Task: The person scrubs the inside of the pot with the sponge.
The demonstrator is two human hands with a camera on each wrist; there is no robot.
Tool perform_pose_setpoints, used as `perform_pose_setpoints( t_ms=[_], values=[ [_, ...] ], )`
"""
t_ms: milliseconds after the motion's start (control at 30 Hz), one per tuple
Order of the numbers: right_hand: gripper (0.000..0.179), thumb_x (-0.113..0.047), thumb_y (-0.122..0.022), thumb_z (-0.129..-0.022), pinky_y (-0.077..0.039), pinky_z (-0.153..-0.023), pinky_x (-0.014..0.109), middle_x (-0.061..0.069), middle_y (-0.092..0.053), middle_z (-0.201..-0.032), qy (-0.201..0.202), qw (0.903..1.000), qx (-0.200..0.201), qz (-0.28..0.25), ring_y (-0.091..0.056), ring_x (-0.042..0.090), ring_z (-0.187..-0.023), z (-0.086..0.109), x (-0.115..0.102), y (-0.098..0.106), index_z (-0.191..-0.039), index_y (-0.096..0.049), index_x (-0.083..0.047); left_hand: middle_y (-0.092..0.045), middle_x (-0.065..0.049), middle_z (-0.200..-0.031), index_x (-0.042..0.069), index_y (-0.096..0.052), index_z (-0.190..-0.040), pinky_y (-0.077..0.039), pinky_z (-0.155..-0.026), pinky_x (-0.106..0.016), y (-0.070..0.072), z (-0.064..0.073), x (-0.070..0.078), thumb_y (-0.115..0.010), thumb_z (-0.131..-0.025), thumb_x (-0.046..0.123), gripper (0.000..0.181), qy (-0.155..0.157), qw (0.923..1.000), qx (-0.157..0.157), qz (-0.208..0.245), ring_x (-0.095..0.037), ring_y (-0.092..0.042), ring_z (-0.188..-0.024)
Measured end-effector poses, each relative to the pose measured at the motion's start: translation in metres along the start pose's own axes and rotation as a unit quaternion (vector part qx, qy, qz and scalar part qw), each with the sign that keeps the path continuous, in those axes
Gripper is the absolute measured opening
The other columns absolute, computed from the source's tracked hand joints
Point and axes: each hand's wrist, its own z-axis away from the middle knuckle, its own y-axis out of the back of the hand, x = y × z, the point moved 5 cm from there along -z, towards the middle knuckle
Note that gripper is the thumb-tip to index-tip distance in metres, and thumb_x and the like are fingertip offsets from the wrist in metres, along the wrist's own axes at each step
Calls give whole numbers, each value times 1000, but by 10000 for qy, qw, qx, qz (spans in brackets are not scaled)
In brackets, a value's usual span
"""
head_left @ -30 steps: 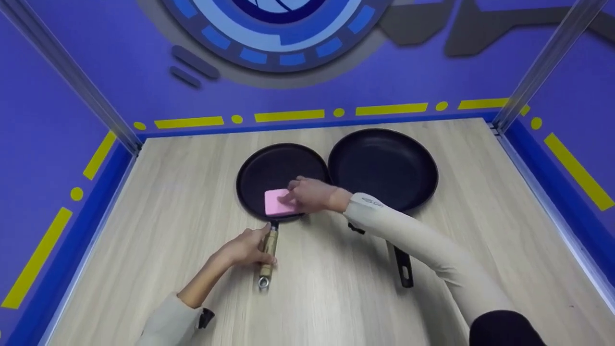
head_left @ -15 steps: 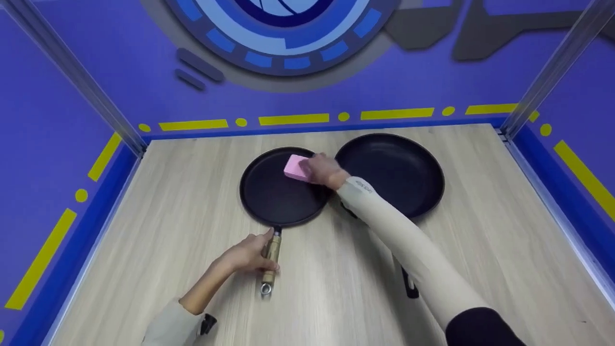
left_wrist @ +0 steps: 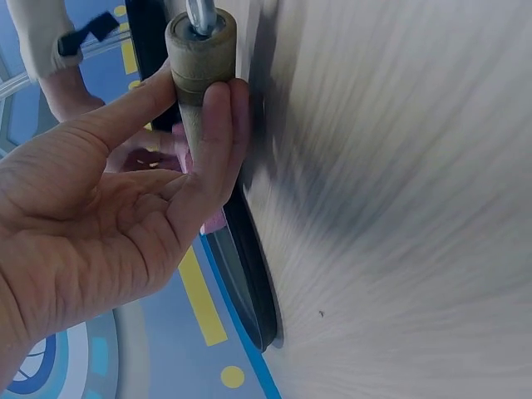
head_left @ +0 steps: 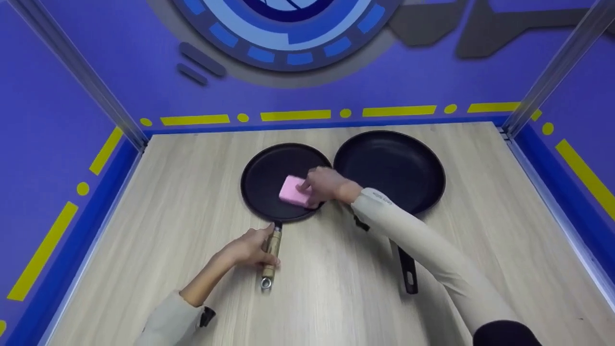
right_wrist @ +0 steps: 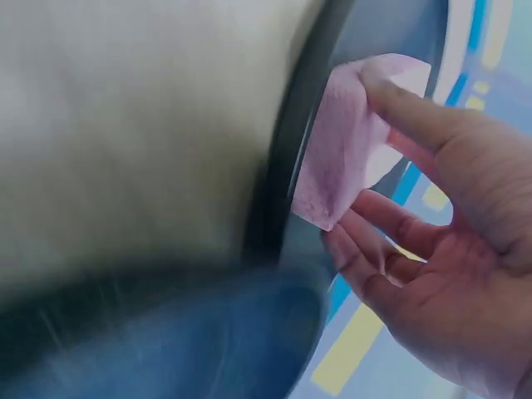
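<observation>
A flat black pan [head_left: 269,168] with a wooden handle [head_left: 273,247] lies on the table. My left hand [head_left: 247,247] grips that handle; in the left wrist view its thumb and fingers [left_wrist: 218,133] curl round the wood near the metal ring [left_wrist: 200,15]. Over the right part of the flat pan, my right hand [head_left: 324,185] holds a pink sponge [head_left: 294,191] against the cooking surface. The right wrist view has the sponge [right_wrist: 341,150] pinched between thumb and fingers, close to the pan's rim [right_wrist: 291,158].
A larger, deeper black frying pan [head_left: 391,168] stands beside the flat one, their rims meeting or nearly so. Its black handle [head_left: 407,271] points toward me under my right forearm. Blue patterned walls [head_left: 298,101] enclose the wooden table [head_left: 182,192] at the back and sides.
The sponge in my right hand went from the flat pan's near edge up to its far right, then back down toward the middle right. My left hand keeps its grip on the handle.
</observation>
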Motion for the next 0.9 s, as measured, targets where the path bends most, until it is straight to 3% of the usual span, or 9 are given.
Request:
perform_pose_setpoints(
  t_ms=[167, 333, 633, 767, 900],
  values=[
    [27, -21, -77, -90, -57, -87, 51, 16, -74, -105, 629, 9975, 314, 75, -65, 38, -99, 3, -37, -8, -117, -79, -19, -68, -11, -89, -10, -21, -157, -49, -71, -29, 1, -3, 1, -85, -83, 14, 102, -167, 9998, -37, 28, -13, -57, -69],
    [14, -16, -68, -96, -57, -85, 52, 16, -75, -98, 772, 9957, 434, 289, -67, 38, -95, 0, -50, -9, -104, -79, -16, -69, -11, -89, -8, -19, -158, -45, -69, -27, 3, -3, 0, -84, -83, 12, 102, -42, 9999, -121, 22, -13, -57, -69],
    [27, -12, -68, -95, -59, -84, 51, 16, -75, -105, 845, 9955, 229, 359, -69, 37, -97, 3, -48, -7, -121, -74, -16, -69, -11, -88, -7, -21, -158, -45, -70, -28, 3, -2, -2, -85, -82, 13, 102, 10, 10000, -59, 22, -14, -56, -69],
    [35, -5, -68, -91, -59, -85, 51, 18, -74, -109, 516, 9973, 165, 486, -70, 38, -101, -3, -31, -1, -126, -68, -11, -69, -11, -91, -8, -21, -158, -48, -74, -30, 1, -1, -2, -86, -82, 13, 102, 2, 10000, -37, 70, -14, -57, -71],
    [33, 1, -57, -97, -59, -88, 51, 23, -70, -117, -385, 9965, 392, 624, -67, 40, -108, -10, 0, 2, -129, -61, -8, -68, -11, -92, -7, -20, -158, -50, -78, -30, 0, -1, -1, -86, -82, 13, 103, 65, 10000, -14, 72, -14, -58, -72]
  ],
)
